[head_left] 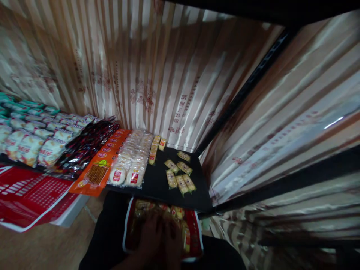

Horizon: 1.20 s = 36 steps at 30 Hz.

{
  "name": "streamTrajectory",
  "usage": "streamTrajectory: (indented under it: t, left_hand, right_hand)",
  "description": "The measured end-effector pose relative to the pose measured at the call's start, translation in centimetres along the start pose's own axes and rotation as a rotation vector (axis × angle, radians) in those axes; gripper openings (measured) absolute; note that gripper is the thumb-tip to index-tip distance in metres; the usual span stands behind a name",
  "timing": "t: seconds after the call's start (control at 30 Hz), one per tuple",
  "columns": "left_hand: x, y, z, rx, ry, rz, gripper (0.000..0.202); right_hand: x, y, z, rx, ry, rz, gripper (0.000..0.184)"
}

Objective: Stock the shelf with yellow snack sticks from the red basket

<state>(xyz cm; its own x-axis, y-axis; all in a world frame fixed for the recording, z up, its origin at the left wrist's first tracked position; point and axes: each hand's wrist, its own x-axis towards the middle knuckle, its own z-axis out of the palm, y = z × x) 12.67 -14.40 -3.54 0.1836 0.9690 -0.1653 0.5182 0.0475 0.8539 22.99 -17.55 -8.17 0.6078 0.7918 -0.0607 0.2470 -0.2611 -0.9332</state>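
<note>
Basket: here we are, with the red basket (194, 228) between the legs (222, 253), just below the front edge of the black shelf (153, 187), probably so both hands reach in easily.
Hands: left hand (152, 225) and right hand (172, 227) are down inside, side by side; it's dark and blurred, so we cannot tell whether either grips anything.
Wrapped snacks: we spot these yellow wrapped snacks (144, 204) in the basket, beyond and beside the hands.
Shelf's right end: loose packs (171, 179) lie flat at odd angles, seemingly unsorted.
Shelf's middle: white round packs (135, 177) overlap in two columns, presumably to save room, beside an orange pouch (95, 175).
</note>
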Motion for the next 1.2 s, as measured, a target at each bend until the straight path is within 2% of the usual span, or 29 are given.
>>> streamTrajectory:
  t: [0.17,0.27,0.4,0.53,0.63,0.73,1.0,1.2]
  left_hand:
    - [-0.8,1.4,-2.5,-0.068,0.185,0.075,0.032]
    - [-0.2,2.9,-4.4,-0.106,0.276,0.135,0.029]
    - [1.6,4.8,-6.5,-0.165,0.353,0.194,0.030]
    - [3.5,5.8,-7.2,-0.177,0.386,0.219,0.036]
    - [4.6,6.0,-6.9,-0.114,0.437,0.260,0.038]
    - [5.6,6.1,-6.6,-0.062,0.457,0.271,0.040]
    - [9.4,5.7,-6.1,-0.124,0.350,0.061,0.046]
    - [11.6,5.4,-5.5,-0.194,0.354,0.043,0.046]
  right_hand:
    - [-0.9,-4.4,0.4,0.009,-0.020,0.007,0.037]
    - [-0.5,-7.2,1.2,0.099,-0.098,-0.024,0.038]
    - [1.1,-10.6,2.2,0.221,-0.223,-0.134,0.039]
    - [3.6,-12.8,3.4,0.164,-0.188,-0.213,0.038]
    - [5.6,-13.6,4.6,0.116,-0.144,-0.261,0.040]
    - [7.3,-14.1,5.9,0.096,-0.156,-0.267,0.040]
    - [10.9,-14.1,9.0,0.101,-0.196,-0.258,0.042]
    - [13.4,-13.8,10.9,0.102,-0.231,-0.311,0.044]
